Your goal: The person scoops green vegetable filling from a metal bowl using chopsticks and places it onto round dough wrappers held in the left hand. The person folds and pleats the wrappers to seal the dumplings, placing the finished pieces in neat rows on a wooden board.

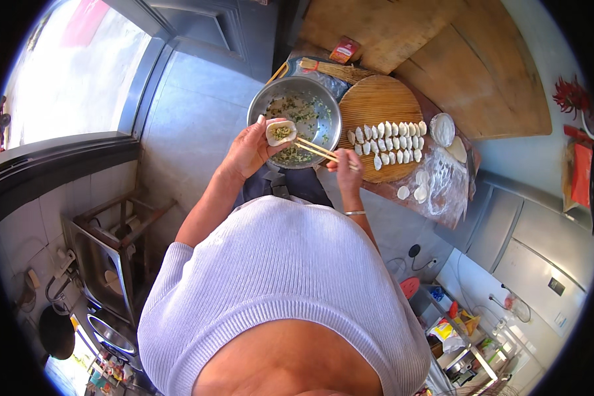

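Observation:
My left hand [247,146] holds a round dumpling wrapper [270,135] over the near left rim of a metal bowl [335,129]. A mound of green-flecked filling [282,132] lies on the wrapper. In my right hand [347,170] is a pair of chopsticks [315,150], closed between the fingers, with the tips just right of the wrapper. Loose filling [303,109] is spread over the bowl's bottom and sides. To the right, folded dumplings [387,143] stand in rows on a round slatted tray [369,99].
Flat wrappers [421,193] lie beside a clear plastic sheet [445,188] on the table's right part. A white-dusted round dish [442,129] stands right of the tray. Behind it lie a bundle of straw stalks [336,70] and a red packet [344,50]. Wooden boards [475,72] lean at the back.

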### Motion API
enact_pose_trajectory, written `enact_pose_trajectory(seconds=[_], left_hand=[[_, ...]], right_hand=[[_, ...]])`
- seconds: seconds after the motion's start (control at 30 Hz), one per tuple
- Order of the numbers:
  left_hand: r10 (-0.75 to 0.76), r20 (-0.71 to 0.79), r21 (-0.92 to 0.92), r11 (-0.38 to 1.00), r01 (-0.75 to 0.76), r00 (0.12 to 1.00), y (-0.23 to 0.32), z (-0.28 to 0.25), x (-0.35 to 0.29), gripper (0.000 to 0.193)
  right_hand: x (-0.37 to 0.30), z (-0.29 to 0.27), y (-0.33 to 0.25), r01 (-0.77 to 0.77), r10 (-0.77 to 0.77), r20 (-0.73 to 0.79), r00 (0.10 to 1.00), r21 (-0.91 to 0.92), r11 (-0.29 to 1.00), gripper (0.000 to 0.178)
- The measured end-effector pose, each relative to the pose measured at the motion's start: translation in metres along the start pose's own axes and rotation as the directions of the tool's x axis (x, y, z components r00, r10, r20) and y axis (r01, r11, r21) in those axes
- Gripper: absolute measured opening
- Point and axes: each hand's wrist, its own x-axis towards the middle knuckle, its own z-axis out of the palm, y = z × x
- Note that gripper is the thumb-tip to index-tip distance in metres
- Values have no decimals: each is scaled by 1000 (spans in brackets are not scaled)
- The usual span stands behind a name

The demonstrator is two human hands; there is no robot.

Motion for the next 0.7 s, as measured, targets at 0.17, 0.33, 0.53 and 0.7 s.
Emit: enact_pose_trajectory(seconds=[0.17, 0.33, 0.53, 0.7], left_hand=[[-25, 52, -107, 994, 30, 998, 1, -3, 4, 62], [-22, 40, -65, 998, 24, 999, -2, -3, 5, 64], [2, 138, -78, 997, 9, 990, 1, 13, -6, 42], [105, 138, 128, 984, -123, 985, -2, 29, -15, 43]], right_hand=[[1, -20, 25, 51, -56, -53, 997, -93, 994, 14], [-12, 11, 20, 577, -431, 394, 812, -428, 696, 11], [-23, 3, 48, 761, -333, 685, 648, -561, 326, 10], [-24, -10, 35, 726, -259, 681, 685, -610, 318, 17]])
